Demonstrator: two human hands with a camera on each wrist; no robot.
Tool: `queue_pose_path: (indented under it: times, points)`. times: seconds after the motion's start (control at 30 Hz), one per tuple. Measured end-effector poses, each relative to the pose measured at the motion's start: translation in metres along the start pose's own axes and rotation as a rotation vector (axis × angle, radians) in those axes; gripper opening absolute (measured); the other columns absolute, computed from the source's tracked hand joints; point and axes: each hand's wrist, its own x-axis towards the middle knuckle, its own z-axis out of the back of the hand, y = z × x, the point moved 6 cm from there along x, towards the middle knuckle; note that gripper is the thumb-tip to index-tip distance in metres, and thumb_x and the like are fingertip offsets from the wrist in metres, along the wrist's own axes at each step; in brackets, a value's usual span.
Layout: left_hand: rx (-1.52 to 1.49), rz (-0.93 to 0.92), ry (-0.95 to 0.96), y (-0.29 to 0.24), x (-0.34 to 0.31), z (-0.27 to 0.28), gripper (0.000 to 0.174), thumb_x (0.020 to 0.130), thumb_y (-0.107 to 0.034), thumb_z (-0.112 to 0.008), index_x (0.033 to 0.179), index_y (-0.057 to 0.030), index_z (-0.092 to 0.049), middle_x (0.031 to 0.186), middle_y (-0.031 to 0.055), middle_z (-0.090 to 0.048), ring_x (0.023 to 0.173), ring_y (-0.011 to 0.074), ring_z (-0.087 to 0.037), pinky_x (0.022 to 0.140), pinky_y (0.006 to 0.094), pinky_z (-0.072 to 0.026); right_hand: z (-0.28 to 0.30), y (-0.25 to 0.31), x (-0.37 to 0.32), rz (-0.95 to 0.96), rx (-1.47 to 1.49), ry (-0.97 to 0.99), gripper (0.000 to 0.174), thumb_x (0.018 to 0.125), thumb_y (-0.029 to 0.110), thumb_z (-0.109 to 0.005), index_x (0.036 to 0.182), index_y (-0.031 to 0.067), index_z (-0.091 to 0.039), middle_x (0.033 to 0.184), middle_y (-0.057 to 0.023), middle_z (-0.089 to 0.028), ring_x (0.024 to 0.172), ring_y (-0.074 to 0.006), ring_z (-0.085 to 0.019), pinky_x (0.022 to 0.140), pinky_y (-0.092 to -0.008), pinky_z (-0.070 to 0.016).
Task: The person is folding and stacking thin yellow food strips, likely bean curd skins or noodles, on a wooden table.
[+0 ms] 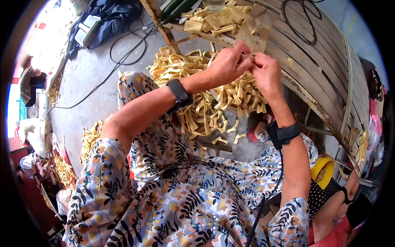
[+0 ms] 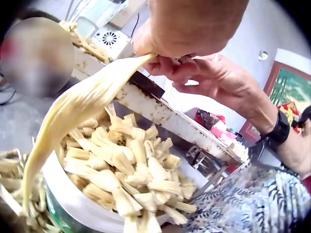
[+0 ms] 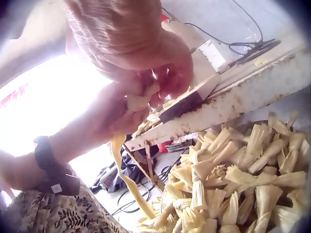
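Both hands meet fingertip to fingertip over a bucket [image 2: 57,180] heaped with knotted pale-yellow strips [image 2: 129,165] that look like tofu skin. My left hand [image 1: 227,66] pinches a long tofu skin strip [image 2: 80,104], whose tail hangs down past the bucket rim in the left wrist view. The right hand [image 1: 266,76] has its thumb and fingers curled in on the same strip, close against the left fingertips. In the right wrist view a pale part of the strip shows between the fingers, and the tail dangles below; the rest is hidden by the hands.
Loose long strips [image 1: 175,68] lie heaped left of the bucket. A slatted table [image 1: 317,61] carries a small board [image 1: 256,35], flat yellow pieces [image 1: 218,20] and a black cable [image 1: 298,24]. Another cable [image 1: 98,84] crosses the floor. At right, a yellow container [image 1: 328,175] stands beside another person's legs.
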Motion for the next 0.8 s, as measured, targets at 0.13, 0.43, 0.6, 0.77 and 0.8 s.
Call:
queue_pose_path:
  times: [0.13,0.43,0.6,0.77,0.8]
  points:
    - [-0.717,0.467,-0.046,0.022,-0.001,-0.007,0.022,0.082,-0.022,-0.054,0.085,-0.0004,-0.053,0.056,0.0037,-0.051,0.048,0.009,-0.047,0.041,0.0224,-0.035,0.015,0.013,0.003,0.118,0.151,-0.161,0.007,0.072,0.001,-0.06,0.077,-0.0021,-0.064,0.096,-0.0069,-0.061,0.082,-0.0127,-0.054,0.071,-0.0246,-0.0449]
    - [-0.77,0.511,0.223,0.011,-0.007,-0.009,0.026,0.091,-0.027,-0.046,0.081,-0.0038,-0.054,0.056,-0.0088,-0.029,0.045,0.0008,-0.023,0.041,0.0161,-0.0192,0.044,-0.034,0.009,-0.46,0.695,-0.256,0.015,0.078,0.011,-0.063,0.086,-0.0013,-0.064,0.101,-0.0079,-0.059,0.083,-0.0114,-0.056,0.072,-0.0219,-0.0491]
    - [-1.152,0.568,0.44,0.012,-0.016,-0.015,0.024,0.091,-0.025,-0.044,0.084,-0.0039,-0.053,0.055,-0.0095,-0.03,0.044,0.0005,-0.023,0.039,0.0159,-0.0178,0.026,-0.026,0.0,-0.603,0.737,0.093,0.031,0.077,0.021,-0.066,0.101,0.003,-0.059,0.093,-0.0038,-0.06,0.077,-0.0086,-0.055,0.068,-0.0205,-0.0505]
    - [-1.235,0.546,0.494,0.013,-0.013,-0.02,0.023,0.092,-0.023,-0.042,0.084,-0.0042,-0.052,0.054,-0.0099,-0.03,0.042,0.0002,-0.021,0.038,0.0156,-0.0175,0.0,-0.009,-0.002,-0.441,0.844,0.167,0.018,0.075,0.011,-0.065,0.091,0.0027,-0.06,0.07,-0.0009,-0.057,0.056,-0.0008,-0.045,0.045,-0.0136,-0.0304]
    - [-1.24,0.549,0.497,0.015,-0.012,-0.019,0.022,0.092,-0.023,-0.042,0.084,-0.0043,-0.052,0.054,-0.0099,-0.031,0.042,0.0002,-0.021,0.038,0.0156,-0.0175,0.002,-0.012,-0.002,-0.452,0.851,0.135,0.017,0.075,0.011,-0.064,0.09,0.0023,-0.06,0.07,-0.0005,-0.056,0.055,-0.0008,-0.044,0.044,-0.0135,-0.0306]
